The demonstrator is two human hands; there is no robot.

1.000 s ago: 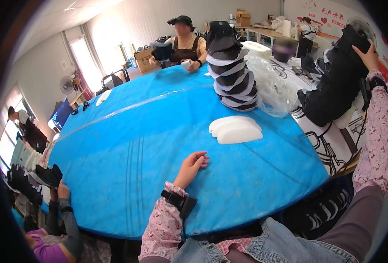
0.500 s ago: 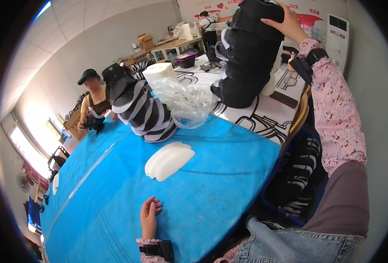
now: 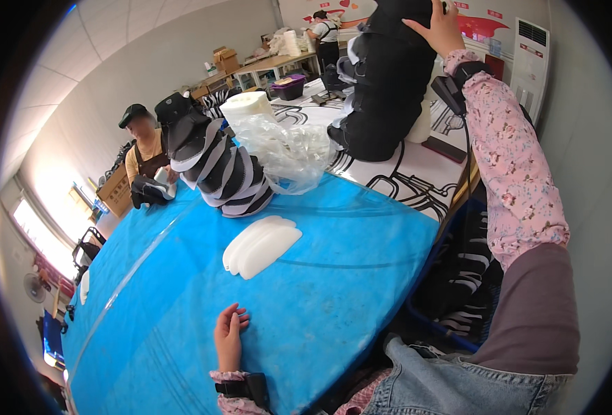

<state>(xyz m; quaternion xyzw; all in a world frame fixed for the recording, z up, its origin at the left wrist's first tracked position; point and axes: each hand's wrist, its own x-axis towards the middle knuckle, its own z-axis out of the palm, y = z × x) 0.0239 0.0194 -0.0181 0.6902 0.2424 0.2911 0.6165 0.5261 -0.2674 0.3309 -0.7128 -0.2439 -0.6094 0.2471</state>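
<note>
At the upper right, my right hand (image 3: 443, 29) grips the top of a tall stack of black caps (image 3: 392, 86), its thumb stretched along the near side. The stack's top runs out of view, and some fingertips are hidden. Grey-white edges show along the stack's left side. My left hand (image 3: 230, 332) hovers over or rests on the blue-covered table (image 3: 334, 311), holding nothing, its fingers loosely extended. Farther in from it lie several white curved plates (image 3: 262, 246), overlapping. Beyond these leans a second stack of black caps with grey-white linings (image 3: 219, 166).
A clear plastic bag (image 3: 285, 155) and a white roll (image 3: 247, 105) stand between the stacks. A dark flat case (image 3: 446, 149) lies right of the tall stack. Below the table's right edge, a blue crate (image 3: 416, 315) holds more caps. Across the table, a person (image 3: 147, 149) handles a dark piece.
My right hand has shifted slightly left and up in view, still at the stack's top. My left hand stays nearly still. The person opposite has moved the dark piece.
</note>
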